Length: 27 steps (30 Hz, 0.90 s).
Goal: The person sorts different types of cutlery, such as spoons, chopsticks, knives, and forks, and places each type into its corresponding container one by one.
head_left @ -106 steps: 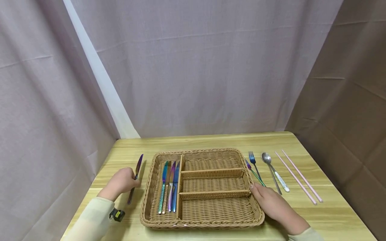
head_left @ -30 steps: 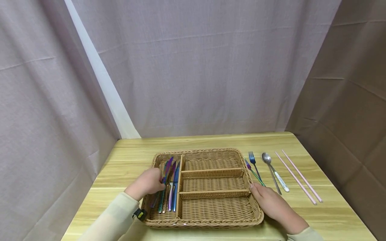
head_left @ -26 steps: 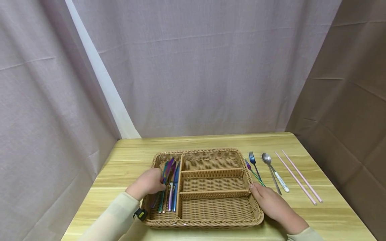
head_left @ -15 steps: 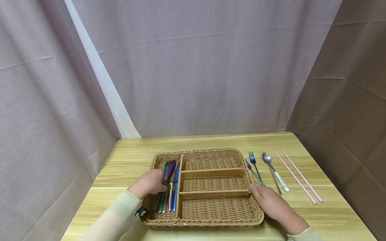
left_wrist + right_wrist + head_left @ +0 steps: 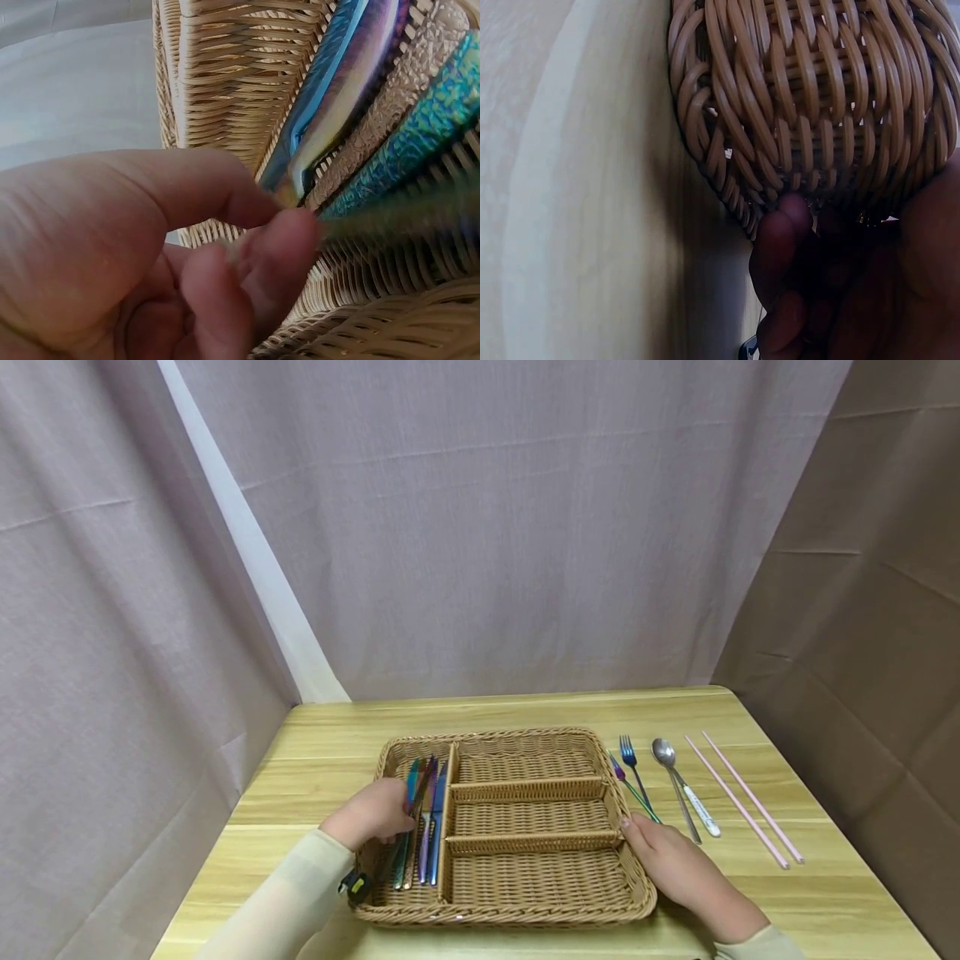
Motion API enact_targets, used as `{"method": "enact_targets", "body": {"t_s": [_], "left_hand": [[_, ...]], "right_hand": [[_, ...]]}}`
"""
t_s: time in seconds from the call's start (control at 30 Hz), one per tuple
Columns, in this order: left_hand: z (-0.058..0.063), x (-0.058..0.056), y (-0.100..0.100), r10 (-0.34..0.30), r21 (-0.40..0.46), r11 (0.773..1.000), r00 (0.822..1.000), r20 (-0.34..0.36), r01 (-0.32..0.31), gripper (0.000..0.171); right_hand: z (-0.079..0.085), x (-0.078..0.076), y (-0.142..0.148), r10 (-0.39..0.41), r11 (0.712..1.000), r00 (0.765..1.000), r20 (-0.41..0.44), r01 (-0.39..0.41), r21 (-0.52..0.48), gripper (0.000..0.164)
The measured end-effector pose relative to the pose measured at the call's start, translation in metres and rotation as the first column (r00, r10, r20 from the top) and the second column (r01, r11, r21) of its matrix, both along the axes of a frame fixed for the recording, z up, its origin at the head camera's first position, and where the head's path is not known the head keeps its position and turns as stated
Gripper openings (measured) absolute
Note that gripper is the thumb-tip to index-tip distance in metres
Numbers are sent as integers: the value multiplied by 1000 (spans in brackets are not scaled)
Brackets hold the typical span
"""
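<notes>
A wicker basket [image 5: 510, 913] with several compartments stands on the table. My left hand [image 5: 372, 814] is inside its long left compartment, pinching a knife [image 5: 422, 789] whose blade slants away to the right. In the left wrist view the thumb and index finger meet on it, and its handle [image 5: 397, 217] is blurred. Beside it lie several more knives, among them a teal one [image 5: 412, 781] and a blue one [image 5: 439, 802]. My right hand [image 5: 678, 864] grips the basket's right side, thumb at the rim. From the right wrist, curled fingers [image 5: 776, 255] touch the outer wicker wall [image 5: 817, 97].
Right of the basket lie a purple-green fork [image 5: 637, 793], partly hidden by the rim, and a blue fork [image 5: 628, 756]. Two spoons, one showing its white patterned handle [image 5: 701, 812], and two pink chopsticks [image 5: 742, 793] lie further right. Curtains [image 5: 510, 527] surround the table [image 5: 315, 735].
My left hand lifted the knife from the table left of the basket and carried it right into the left compartment. Lately its blade has turned and sunk slightly. The right hand stays put.
</notes>
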State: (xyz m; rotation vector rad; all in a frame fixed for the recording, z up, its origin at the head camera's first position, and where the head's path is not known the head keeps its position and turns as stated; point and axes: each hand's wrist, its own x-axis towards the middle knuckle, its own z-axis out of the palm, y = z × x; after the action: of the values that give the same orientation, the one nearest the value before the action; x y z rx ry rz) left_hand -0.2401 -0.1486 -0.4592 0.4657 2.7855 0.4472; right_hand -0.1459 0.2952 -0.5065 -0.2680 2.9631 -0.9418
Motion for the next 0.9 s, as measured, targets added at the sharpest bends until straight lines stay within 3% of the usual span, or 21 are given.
{"method": "enact_targets", "body": {"t_s": [0.27, 0.6, 0.7, 0.83, 0.9], "left_hand": [[5, 3, 0, 14, 49, 999, 1000, -13, -14, 45], [-1, -2, -4, 6, 39, 999, 997, -82, -3, 53], [-1, -3, -5, 14, 40, 999, 993, -116, -10, 45], [3, -2, -7, 48, 58, 998, 987, -151, -40, 21], [5, -1, -9, 64, 73, 996, 986, -157, -54, 25]], "right_hand": [[0, 0, 0, -5, 1000, 1000, 6, 5, -4, 45], [-1, 0, 0, -7, 1000, 1000, 15, 7, 7, 52], [-2, 0, 0, -4, 1000, 1000, 12, 4, 8, 56], [-1, 1, 0, -2, 1000, 1000, 6, 2, 12, 56], [-1, 1, 0, -2, 1000, 1000, 4, 2, 15, 55]]}}
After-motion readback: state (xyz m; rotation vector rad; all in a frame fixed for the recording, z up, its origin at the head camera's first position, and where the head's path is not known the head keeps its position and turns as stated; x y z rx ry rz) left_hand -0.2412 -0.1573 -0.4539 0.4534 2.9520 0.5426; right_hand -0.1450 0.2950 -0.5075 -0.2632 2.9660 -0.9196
